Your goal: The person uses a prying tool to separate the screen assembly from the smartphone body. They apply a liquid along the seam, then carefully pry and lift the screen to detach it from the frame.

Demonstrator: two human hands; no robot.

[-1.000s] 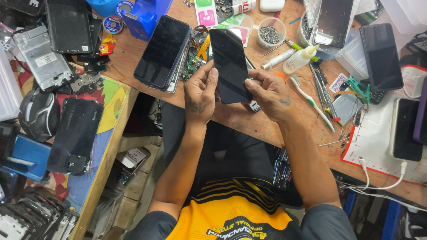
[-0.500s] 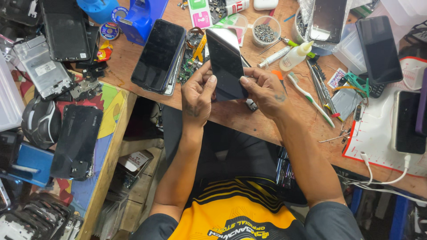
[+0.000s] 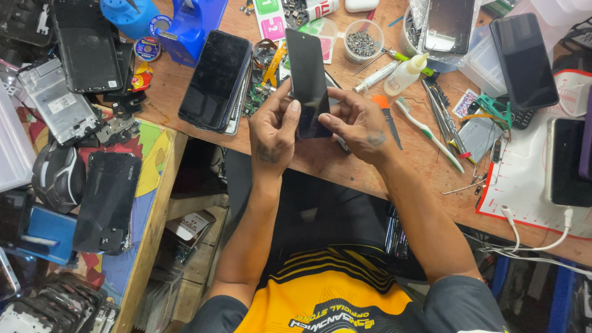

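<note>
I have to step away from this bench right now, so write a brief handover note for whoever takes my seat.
Left hand: grips the left edge of the black phone screen panel, held upright above the wooden workbench.
Right hand: fingertips on the panel's lower right edge.
Nearby: dark phone lies left of the panel, opened phone with circuit board just behind it, toothbrush and glue bottle to the right.
Done: panel is off the bench, in hand.
Left: panel is not fitted to any phone.

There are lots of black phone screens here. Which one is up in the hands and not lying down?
The narrow black screen panel in the middle: the left hand and right hand pinch its lower end. The others lie on the wooden bench.
</note>
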